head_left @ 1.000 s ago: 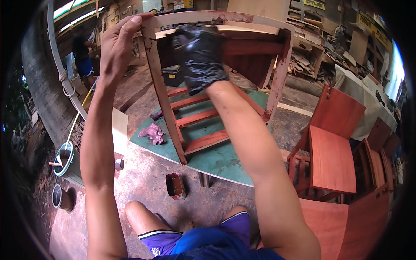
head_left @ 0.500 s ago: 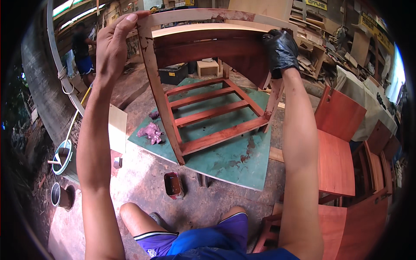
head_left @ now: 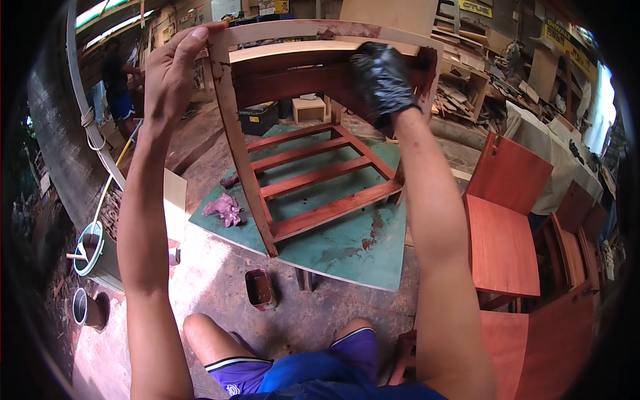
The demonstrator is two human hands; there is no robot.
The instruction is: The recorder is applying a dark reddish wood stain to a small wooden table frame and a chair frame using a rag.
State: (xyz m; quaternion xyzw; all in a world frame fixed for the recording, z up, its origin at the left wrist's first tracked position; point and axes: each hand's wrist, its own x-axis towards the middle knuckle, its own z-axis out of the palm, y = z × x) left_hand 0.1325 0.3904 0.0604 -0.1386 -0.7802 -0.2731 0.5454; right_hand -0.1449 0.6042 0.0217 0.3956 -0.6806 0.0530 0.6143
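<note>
A wooden chair frame [head_left: 243,153] stands tilted before me on a green board [head_left: 340,267]. Its slats and inner rail are stained reddish brown, while the outer leg and top edge are mostly pale with dark smears. My left hand [head_left: 172,77] grips the frame's upper left corner, thumb on top. Against the inner side of the backrest, right of its middle, is my right hand [head_left: 387,83] in a black plastic glove. Its fingers are curled; whatever they hold is hidden. A crumpled purple cloth [head_left: 225,210] lies on the board beside the leg.
An open tin [head_left: 265,307] of dark reddish liquid sits on the floor near my knees. Red-stained chairs [head_left: 503,243] crowd the right side. At left are a bucket [head_left: 89,257] and a grey pot [head_left: 81,308]. Another person [head_left: 119,80] stands far left, and scrap wood [head_left: 457,103] is piled behind.
My right hand has slid left along the backrest from the right corner, baring the upper right joint. My left hand keeps its hold on the corner. The view has shifted slightly.
</note>
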